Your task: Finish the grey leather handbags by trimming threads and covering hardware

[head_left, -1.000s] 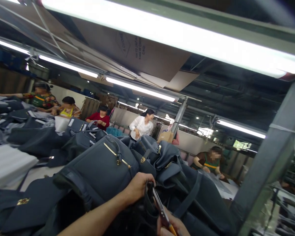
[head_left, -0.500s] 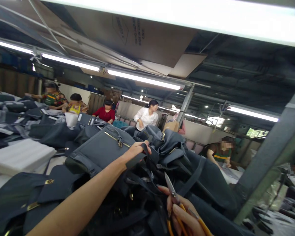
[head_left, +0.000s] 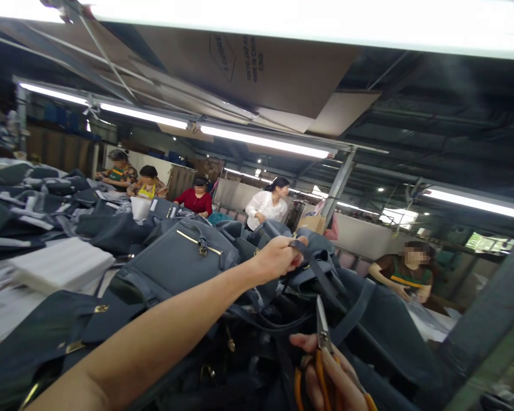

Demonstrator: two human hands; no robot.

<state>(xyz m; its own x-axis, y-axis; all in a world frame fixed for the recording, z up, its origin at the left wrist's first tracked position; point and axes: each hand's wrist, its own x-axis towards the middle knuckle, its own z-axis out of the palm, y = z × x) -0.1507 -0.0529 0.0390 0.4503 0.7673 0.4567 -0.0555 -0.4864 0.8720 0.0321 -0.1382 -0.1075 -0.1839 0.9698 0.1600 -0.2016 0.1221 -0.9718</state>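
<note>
My left hand is stretched forward and closed on a dark blue bag strap, lifting it above a heap of dark blue handbags. My right hand sits at the bottom edge, fingers wrapped round orange-handled scissors whose blades point up toward the strap. The blades look closed and stand a little below the strap, not touching it.
More dark bags and white foam sheets cover the long table to the left. Several other people work along its far side, one in a white shirt. Another person sits at the right. A grey metal post slants at the right edge.
My left hand has risen and moved right, pulling the strap up. The right hand with the scissors has shifted right and the blades now point more upright.
</note>
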